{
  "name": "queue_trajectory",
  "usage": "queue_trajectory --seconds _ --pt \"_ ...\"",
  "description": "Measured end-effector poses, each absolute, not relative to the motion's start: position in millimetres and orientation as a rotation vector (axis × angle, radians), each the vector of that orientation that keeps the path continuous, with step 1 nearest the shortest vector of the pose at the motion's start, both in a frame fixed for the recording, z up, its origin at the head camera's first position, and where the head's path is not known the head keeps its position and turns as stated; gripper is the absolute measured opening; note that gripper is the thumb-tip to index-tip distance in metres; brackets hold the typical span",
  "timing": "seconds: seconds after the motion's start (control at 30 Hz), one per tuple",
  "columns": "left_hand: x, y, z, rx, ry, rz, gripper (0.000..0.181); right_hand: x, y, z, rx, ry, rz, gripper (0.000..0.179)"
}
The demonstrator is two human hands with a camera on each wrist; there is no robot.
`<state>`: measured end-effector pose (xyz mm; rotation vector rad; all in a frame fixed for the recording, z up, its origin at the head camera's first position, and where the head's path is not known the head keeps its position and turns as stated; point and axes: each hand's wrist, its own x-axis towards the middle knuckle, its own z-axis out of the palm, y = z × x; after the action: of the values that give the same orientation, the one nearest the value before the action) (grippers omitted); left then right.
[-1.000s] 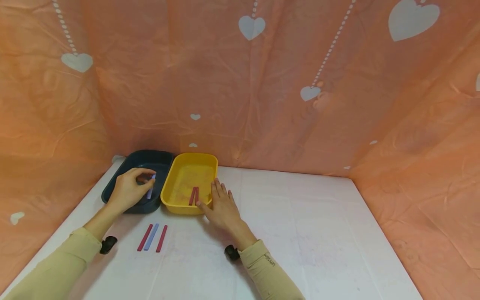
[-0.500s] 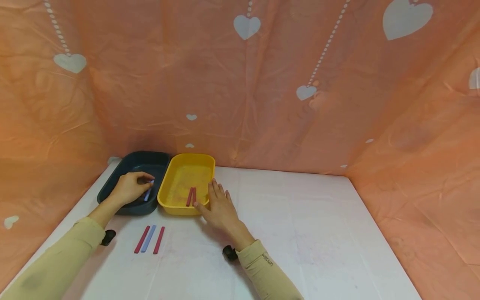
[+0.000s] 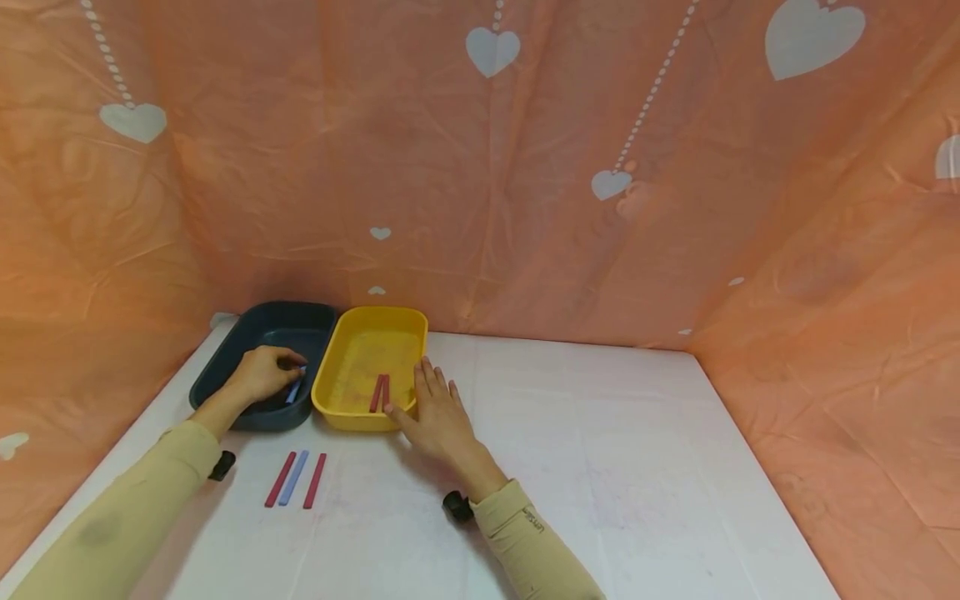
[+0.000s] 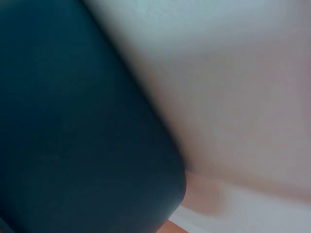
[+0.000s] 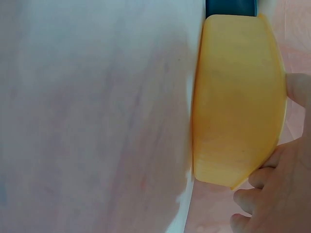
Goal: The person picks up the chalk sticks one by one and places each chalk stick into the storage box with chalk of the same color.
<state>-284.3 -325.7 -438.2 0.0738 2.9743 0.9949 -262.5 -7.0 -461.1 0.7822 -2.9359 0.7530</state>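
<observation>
My left hand [image 3: 261,375] reaches over the dark blue tray [image 3: 300,320] and pinches the upper end of a thin light-blue stick [image 3: 293,392] inside it. In the left wrist view the tray's outer side [image 4: 87,121] fills much of the picture; hand and stick are out of sight there. Fairly straight, the fingers of my right hand [image 3: 442,425] rest along the right rim of the yellow tray [image 3: 375,333], the thumb at its near corner. Two dark red sticks [image 3: 380,393] lie in the yellow tray. The right wrist view shows this hand [image 5: 284,189] against the tray's side.
On the white table [image 3: 600,458], in front of the trays, lie a red stick [image 3: 280,480], a light-blue stick [image 3: 294,478] and another red stick [image 3: 315,481]. An orange curtain [image 3: 420,150] with white hearts encloses the table behind and at both sides.
My left hand has lowered the light-blue stick further into the dark tray. My right hand has stayed at the yellow tray. The head view has shifted slightly.
</observation>
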Motion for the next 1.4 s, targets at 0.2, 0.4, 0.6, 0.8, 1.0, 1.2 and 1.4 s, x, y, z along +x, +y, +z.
queue_trajectory --seconds 0.2,0.4,0.6,0.8,1.0,1.2,1.4 --pt "-286.0 -327.5 -441.5 0.076 2.97 0.956 0.029 -261.3 -7.9 -459.2 0.779 -2.935 0.758 0.085" --pt "-286.4 -329.2 -444.2 0.085 2.968 0.948 0.027 -260.4 -8.3 -458.7 0.774 -2.937 0.761 0.085" --pt "-287.0 -331.6 -448.9 0.084 2.961 0.945 0.027 -260.1 -8.5 -459.4 0.781 -2.949 0.766 0.085" --pt "-285.8 -329.5 -447.8 0.061 2.951 0.959 0.026 -260.2 -8.4 -459.9 0.782 -2.951 0.771 0.085" --pt "-286.7 -328.0 -446.1 0.065 2.946 0.943 0.026 -261.3 -7.8 -460.7 0.78 -2.949 0.761 0.086" --pt "-287.0 -328.3 -443.6 0.072 2.956 0.915 0.028 -261.7 -7.3 -460.3 0.772 -2.964 0.739 0.086" --pt "-282.9 -328.9 -439.1 0.069 2.971 0.9 0.032 -261.3 -6.9 -459.8 0.776 -2.948 0.757 0.085"
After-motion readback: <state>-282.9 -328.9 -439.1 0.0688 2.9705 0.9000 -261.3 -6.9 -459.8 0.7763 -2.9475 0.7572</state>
